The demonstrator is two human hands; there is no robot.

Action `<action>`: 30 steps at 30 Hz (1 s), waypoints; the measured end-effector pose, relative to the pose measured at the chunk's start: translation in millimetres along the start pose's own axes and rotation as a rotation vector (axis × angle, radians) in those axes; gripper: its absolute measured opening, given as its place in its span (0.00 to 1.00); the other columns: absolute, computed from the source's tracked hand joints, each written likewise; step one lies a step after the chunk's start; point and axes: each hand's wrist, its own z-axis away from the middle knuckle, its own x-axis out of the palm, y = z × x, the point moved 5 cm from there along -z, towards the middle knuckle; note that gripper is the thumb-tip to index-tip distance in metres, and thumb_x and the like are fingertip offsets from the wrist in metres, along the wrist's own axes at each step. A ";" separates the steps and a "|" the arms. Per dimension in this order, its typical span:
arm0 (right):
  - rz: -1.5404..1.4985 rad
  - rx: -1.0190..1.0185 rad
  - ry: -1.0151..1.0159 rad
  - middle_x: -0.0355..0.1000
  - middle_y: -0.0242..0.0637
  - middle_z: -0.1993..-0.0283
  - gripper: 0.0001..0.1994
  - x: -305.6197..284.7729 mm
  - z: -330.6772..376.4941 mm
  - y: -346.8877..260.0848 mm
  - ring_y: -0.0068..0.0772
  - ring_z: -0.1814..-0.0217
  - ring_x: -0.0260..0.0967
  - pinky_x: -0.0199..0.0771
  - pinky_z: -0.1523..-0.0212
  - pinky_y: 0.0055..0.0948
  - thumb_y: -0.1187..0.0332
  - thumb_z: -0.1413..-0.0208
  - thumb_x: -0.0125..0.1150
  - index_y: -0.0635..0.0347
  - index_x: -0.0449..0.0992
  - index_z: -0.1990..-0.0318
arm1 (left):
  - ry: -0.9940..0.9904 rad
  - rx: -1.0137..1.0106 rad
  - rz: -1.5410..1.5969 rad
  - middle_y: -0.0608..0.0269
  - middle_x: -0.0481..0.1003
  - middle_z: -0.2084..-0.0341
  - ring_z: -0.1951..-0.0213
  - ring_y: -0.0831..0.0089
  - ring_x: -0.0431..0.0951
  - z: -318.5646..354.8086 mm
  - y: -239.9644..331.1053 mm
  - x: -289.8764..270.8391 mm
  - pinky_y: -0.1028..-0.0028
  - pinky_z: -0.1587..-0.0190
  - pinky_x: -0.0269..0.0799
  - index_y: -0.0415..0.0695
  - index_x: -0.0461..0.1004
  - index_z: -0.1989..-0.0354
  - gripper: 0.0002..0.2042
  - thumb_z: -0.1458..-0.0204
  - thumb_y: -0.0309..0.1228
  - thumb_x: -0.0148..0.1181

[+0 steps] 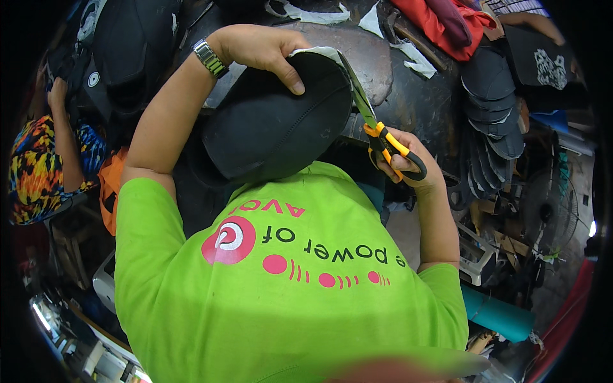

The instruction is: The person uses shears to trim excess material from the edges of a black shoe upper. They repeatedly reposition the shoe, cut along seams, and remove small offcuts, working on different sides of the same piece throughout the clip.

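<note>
A black moulded shell (274,121), domed and with a stitched seam, is held up in front of my chest. My left hand (262,51) grips its far edge, thumb pressed on the black face and fingers behind. A thin white fabric margin (322,52) sticks out along the shell's far right rim. In my right hand (415,156) are scissors (380,137) with yellow and black handles. Their blades point away from me and lie along the right rim, next to the white margin. Whether the blades are parted is hard to make out.
White fabric scraps (415,60) lie on the dark worktable (421,108). Stacked black shells (488,102) stand at the right, near a red cloth (447,25). A large black piece (134,45) is at the far left, near another person's arm (64,127). A teal roll (498,313) lies lower right.
</note>
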 end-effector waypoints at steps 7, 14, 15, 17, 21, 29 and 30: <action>0.009 0.104 -0.050 0.66 0.25 0.78 0.27 -15.5 7.7 7.1 0.15 0.82 0.62 0.61 0.82 0.15 0.49 0.60 0.78 0.59 0.73 0.62 | -0.092 -0.017 -0.012 0.55 0.82 0.63 0.64 0.71 0.83 -1.8 2.7 6.9 0.74 0.56 0.79 0.32 0.77 0.53 0.16 0.48 0.29 0.68; 0.105 0.110 -0.089 0.66 0.25 0.78 0.26 -22.4 7.0 0.1 0.16 0.82 0.62 0.61 0.82 0.16 0.48 0.59 0.77 0.57 0.72 0.64 | -0.160 -0.012 -0.062 0.56 0.82 0.64 0.65 0.73 0.82 -12.2 3.1 16.2 0.75 0.58 0.78 0.33 0.77 0.55 0.15 0.48 0.27 0.68; 0.112 0.115 -0.092 0.66 0.25 0.78 0.26 -24.1 7.4 -0.2 0.16 0.82 0.62 0.61 0.82 0.16 0.48 0.59 0.77 0.57 0.72 0.64 | -0.169 -0.022 -0.088 0.57 0.82 0.64 0.66 0.74 0.82 -13.9 2.1 17.2 0.75 0.58 0.77 0.33 0.77 0.55 0.14 0.48 0.27 0.67; 0.115 0.126 -0.074 0.65 0.23 0.78 0.25 -28.7 8.6 1.9 0.15 0.82 0.61 0.59 0.82 0.15 0.50 0.60 0.79 0.57 0.72 0.66 | -0.197 -0.013 -0.061 0.57 0.82 0.64 0.66 0.74 0.82 -16.4 2.5 19.7 0.74 0.58 0.77 0.33 0.78 0.56 0.14 0.48 0.28 0.68; 0.151 0.143 -0.028 0.64 0.21 0.79 0.22 -43.1 13.9 10.8 0.12 0.81 0.60 0.57 0.82 0.15 0.55 0.62 0.81 0.55 0.72 0.70 | -0.254 -0.039 -0.120 0.57 0.82 0.65 0.66 0.74 0.82 -20.6 3.7 23.2 0.74 0.59 0.78 0.33 0.78 0.57 0.14 0.48 0.28 0.68; 0.684 -0.039 0.696 0.65 0.19 0.77 0.13 -124.6 32.9 9.5 0.09 0.75 0.58 0.55 0.75 0.16 0.68 0.53 0.75 0.58 0.73 0.68 | -0.247 -0.035 -0.172 0.55 0.82 0.64 0.65 0.71 0.82 -24.5 24.4 17.1 0.72 0.60 0.78 0.34 0.76 0.54 0.15 0.48 0.29 0.68; 0.837 -0.022 0.850 0.64 0.22 0.79 0.14 -132.5 38.7 8.5 0.13 0.75 0.58 0.54 0.75 0.17 0.68 0.54 0.75 0.60 0.72 0.70 | -0.236 -0.010 -0.201 0.55 0.82 0.64 0.65 0.70 0.83 -25.7 30.6 14.9 0.71 0.60 0.78 0.34 0.76 0.54 0.15 0.47 0.30 0.67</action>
